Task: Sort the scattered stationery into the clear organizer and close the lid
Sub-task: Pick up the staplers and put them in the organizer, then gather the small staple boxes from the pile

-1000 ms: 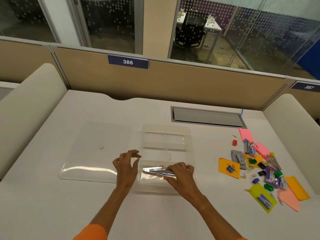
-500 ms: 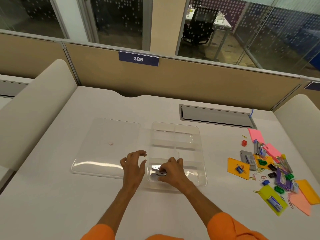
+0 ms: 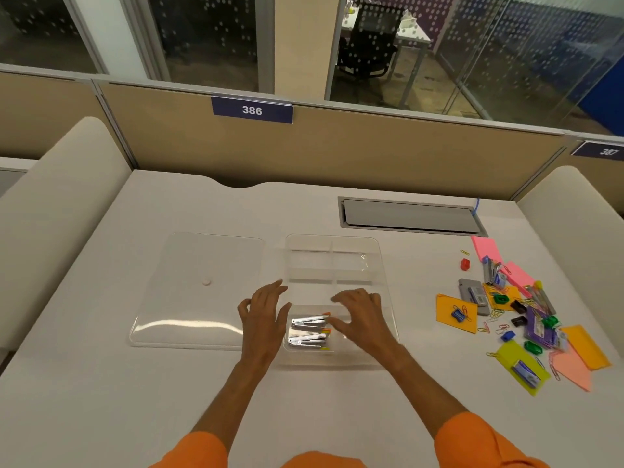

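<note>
Head view. A blue plate on the partition (image 3: 337,153) reads "386" (image 3: 252,110); a second plate (image 3: 606,151) at far right is blurred – it appears to read "387".

Surroundings: a white desk (image 3: 101,383) with a grey cable hatch (image 3: 408,216) set in near the partition. The loose stationery pile (image 3: 520,309) lies well to the right of the organizer: coloured sticky notes, binder clips, paper clips and staple boxes, with a small red item (image 3: 465,264) at its far edge. Orange sleeves (image 3: 472,440) show at the bottom edge.

Obstructions: the right hand (image 3: 361,315) hovers over the organizer's near compartment and hides part of it; fingers spread and relaxed, holding nothing. The left hand (image 3: 265,319) sits at the organizer's left wall, fingers loosely spread, also holding nothing.

Containers: the clear organizer (image 3: 331,236) stands at desk centre, uncovered. Its near compartment holds two silver staplers (image 3: 309,321) lying side by side – the far compartments show no contents. The clear lid (image 3: 199,288) lies flat on the desk just left of the organizer.
</note>
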Action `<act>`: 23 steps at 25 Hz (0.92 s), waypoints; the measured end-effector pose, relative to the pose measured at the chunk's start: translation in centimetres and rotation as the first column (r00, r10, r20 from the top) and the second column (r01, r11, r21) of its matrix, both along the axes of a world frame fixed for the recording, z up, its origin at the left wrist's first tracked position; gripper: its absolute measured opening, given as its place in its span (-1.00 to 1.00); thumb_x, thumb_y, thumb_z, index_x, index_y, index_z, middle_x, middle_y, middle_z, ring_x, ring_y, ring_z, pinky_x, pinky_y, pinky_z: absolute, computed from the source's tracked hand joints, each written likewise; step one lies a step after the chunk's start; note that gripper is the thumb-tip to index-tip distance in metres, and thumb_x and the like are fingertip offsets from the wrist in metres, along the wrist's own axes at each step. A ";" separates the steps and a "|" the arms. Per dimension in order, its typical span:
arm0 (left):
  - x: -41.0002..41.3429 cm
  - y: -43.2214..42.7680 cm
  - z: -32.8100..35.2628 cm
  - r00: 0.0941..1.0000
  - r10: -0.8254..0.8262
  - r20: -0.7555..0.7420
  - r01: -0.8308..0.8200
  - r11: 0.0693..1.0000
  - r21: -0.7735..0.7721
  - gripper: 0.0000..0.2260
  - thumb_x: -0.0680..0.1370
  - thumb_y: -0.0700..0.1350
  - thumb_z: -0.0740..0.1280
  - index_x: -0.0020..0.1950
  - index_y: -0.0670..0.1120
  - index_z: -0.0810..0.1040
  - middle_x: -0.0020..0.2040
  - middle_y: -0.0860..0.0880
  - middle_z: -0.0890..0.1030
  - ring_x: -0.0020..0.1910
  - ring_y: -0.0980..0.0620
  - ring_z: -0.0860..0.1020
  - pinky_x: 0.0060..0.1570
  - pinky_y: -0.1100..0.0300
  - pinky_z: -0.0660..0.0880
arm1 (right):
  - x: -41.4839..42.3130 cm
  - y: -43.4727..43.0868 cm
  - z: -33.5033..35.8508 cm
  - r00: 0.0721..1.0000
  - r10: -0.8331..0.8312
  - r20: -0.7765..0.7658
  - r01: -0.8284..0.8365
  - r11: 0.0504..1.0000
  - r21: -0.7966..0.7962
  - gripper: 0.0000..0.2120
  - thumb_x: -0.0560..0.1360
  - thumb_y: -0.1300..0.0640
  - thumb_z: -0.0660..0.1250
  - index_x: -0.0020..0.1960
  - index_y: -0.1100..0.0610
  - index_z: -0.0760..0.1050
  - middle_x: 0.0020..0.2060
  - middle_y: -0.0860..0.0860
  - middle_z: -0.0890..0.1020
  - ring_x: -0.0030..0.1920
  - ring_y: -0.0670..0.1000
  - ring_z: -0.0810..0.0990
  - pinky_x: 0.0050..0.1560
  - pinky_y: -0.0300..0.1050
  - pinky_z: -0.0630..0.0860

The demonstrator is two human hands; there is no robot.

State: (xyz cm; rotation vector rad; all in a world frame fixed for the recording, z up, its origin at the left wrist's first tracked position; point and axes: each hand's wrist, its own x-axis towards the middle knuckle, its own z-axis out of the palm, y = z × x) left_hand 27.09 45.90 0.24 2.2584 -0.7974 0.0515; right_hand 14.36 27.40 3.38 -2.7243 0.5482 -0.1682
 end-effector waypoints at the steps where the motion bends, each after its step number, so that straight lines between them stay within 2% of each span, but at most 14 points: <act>1: -0.2 -0.6 0.2 1.000 -0.021 0.022 0.020 0.999 0.048 -0.69 0.58 -0.07 0.34 0.32 0.01 0.49 0.40 0.03 0.48 0.39 0.02 0.42 0.30 0.03 0.19 | -0.9 -1.0 0.2 0.999 -0.042 0.021 0.042 0.999 -0.031 -0.54 0.46 -0.17 0.38 0.30 -0.01 0.50 0.29 -0.07 0.53 0.32 0.00 0.43 0.19 -0.08 0.17; 3: -0.7 -2.2 0.7 0.997 -0.067 0.044 0.060 0.989 0.136 -0.63 0.61 0.00 0.28 0.41 -0.02 0.44 0.48 -0.01 0.39 0.47 -0.02 0.34 0.37 -0.04 0.18 | -2.9 -2.8 0.6 0.993 -0.115 0.017 0.116 0.990 -0.086 -0.44 0.49 -0.18 0.35 0.42 0.00 0.37 0.46 -0.02 0.35 0.45 0.01 0.31 0.32 -0.01 0.15; 5: -1.3 -4.1 1.4 0.993 -0.103 0.055 0.091 0.977 0.195 -0.58 0.63 0.06 0.20 0.47 -0.02 0.36 0.53 -0.01 0.31 0.52 -0.03 0.26 0.42 -0.08 0.17 | -4.6 -4.8 1.0 0.986 -0.165 0.000 0.164 0.980 -0.116 -0.38 0.51 -0.19 0.32 0.47 0.03 0.30 0.53 0.01 0.23 0.50 0.02 0.23 0.39 0.04 0.13; 9: -4.2 -8.7 3.0 0.979 -0.189 0.076 0.164 0.952 0.257 -0.45 0.61 0.19 -0.06 0.52 -0.01 0.28 0.56 0.01 0.24 0.55 0.00 0.19 0.47 -0.05 0.13 | -9.0 -9.2 1.3 0.961 -0.277 -0.024 0.274 0.957 -0.091 -0.35 0.52 -0.22 0.27 0.51 0.04 0.23 0.56 0.00 0.15 0.55 0.05 0.14 0.45 0.06 0.07; 13: -5.0 -10.2 3.1 0.982 -0.170 0.083 0.146 0.960 0.237 -0.42 0.59 0.22 -0.10 0.53 0.00 0.27 0.55 0.01 0.24 0.55 0.00 0.18 0.48 -0.06 0.10 | -10.2 -10.0 1.1 0.956 -0.285 -0.068 0.282 0.958 -0.046 -0.34 0.54 -0.23 0.22 0.54 0.00 0.15 0.57 -0.05 0.08 0.56 0.01 0.07 0.48 0.10 0.04; 18: -9.4 -17.1 3.9 0.965 -0.254 0.064 0.232 0.943 0.238 -0.40 0.58 0.24 -0.11 0.52 0.00 0.29 0.55 0.00 0.26 0.54 -0.02 0.20 0.48 -0.10 0.10 | -16.1 -15.0 0.7 0.925 -0.376 -0.052 0.376 0.927 -0.009 -0.36 0.53 -0.24 0.22 0.52 -0.03 0.17 0.56 -0.09 0.12 0.55 -0.03 0.08 0.47 0.05 0.01; 23: -14.0 -23.1 3.5 0.935 -0.351 0.044 0.329 0.908 0.259 -0.38 0.57 0.26 -0.10 0.51 -0.02 0.31 0.53 -0.04 0.29 0.53 -0.05 0.23 0.47 -0.11 0.09 | -22.5 -19.2 -0.3 0.870 -0.490 -0.057 0.491 0.871 -0.001 -0.36 0.51 -0.25 0.24 0.51 -0.04 0.20 0.52 -0.08 0.23 0.52 -0.05 0.17 0.44 0.04 0.06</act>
